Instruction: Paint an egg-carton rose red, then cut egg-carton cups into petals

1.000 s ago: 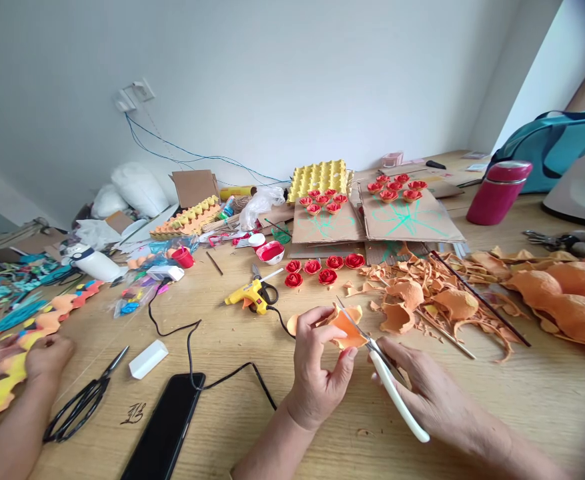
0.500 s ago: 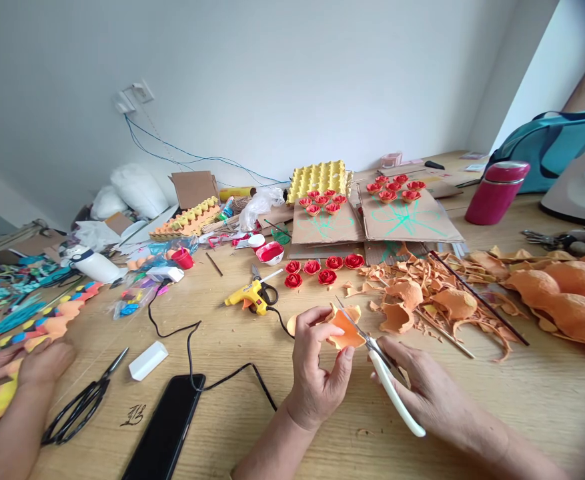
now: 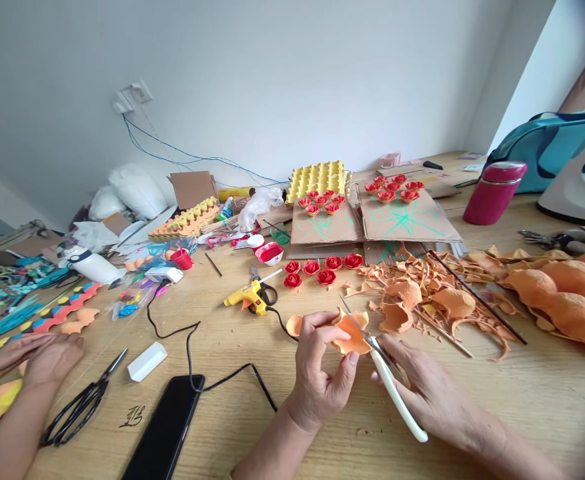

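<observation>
Between thumb and fingers, my left hand (image 3: pixel 322 373) grips an orange egg-carton cup (image 3: pixel 351 335) with a jagged, petal-like rim. My right hand (image 3: pixel 425 387) is closed around white-handled scissors (image 3: pixel 395 393), whose blades lie at the cup's right side and rim. Just left of the cup, a small orange cutting (image 3: pixel 294 325) rests on the table. Behind my hands are several red paper roses (image 3: pixel 327 277) and a yellow hot glue gun (image 3: pixel 249 297). Orange scraps and cut cups (image 3: pixel 396 317) are heaped beyond my right hand.
Another person's hands (image 3: pixel 52 360) work with coloured carton strips at the left. Black scissors (image 3: pixel 85 403), a phone (image 3: pixel 165 427) and a black cable (image 3: pixel 191 353) lie left of me. Cardboard with roses (image 3: pixel 407 220) stands behind; an orange egg tray (image 3: pixel 567 297) and pink flask (image 3: pixel 495 193) are at right.
My left hand and the cup have shifted slightly right, and the cup is turned a little around the scissor blades. The other person's hands have moved along the carton strip.
</observation>
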Available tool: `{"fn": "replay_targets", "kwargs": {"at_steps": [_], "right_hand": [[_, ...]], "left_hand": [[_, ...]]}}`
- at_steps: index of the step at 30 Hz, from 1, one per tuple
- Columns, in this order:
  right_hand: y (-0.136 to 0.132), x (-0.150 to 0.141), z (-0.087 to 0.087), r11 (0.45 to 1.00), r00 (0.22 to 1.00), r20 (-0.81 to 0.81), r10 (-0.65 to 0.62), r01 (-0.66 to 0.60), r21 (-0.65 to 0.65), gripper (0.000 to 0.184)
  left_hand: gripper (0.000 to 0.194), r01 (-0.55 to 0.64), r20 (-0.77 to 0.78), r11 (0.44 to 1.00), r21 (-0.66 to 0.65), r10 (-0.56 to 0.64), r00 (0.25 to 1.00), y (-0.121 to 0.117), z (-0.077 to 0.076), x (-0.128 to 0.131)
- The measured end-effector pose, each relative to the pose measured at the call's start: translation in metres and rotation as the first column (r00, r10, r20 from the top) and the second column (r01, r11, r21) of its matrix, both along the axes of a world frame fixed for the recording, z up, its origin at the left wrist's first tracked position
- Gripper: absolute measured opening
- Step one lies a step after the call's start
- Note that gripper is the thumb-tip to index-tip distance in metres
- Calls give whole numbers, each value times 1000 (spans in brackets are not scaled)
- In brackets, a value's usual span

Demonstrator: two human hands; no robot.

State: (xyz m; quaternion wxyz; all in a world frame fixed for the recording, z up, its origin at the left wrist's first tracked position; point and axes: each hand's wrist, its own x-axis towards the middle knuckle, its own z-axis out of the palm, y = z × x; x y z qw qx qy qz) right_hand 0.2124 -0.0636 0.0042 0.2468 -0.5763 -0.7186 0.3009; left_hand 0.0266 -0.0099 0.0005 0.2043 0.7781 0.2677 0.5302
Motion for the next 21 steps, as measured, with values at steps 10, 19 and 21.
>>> {"fn": "replay_targets", "kwargs": {"at_steps": [10, 19, 21], "right_hand": [[-2, 0, 1, 1000, 1000, -23, -13, 13, -10, 22], [-1, -3, 1, 998, 998, -33, -47, 48, 39, 21], [-1, -3, -1, 997, 998, -35, -53, 55, 51, 19]], "left_hand": [[23, 73, 105, 993, -95, -63, 992, 1, -4, 1], [35, 106, 176, 988, -113, -85, 981, -1, -4, 5], [35, 97, 149, 991, -88, -83, 985, -2, -3, 4]]}}
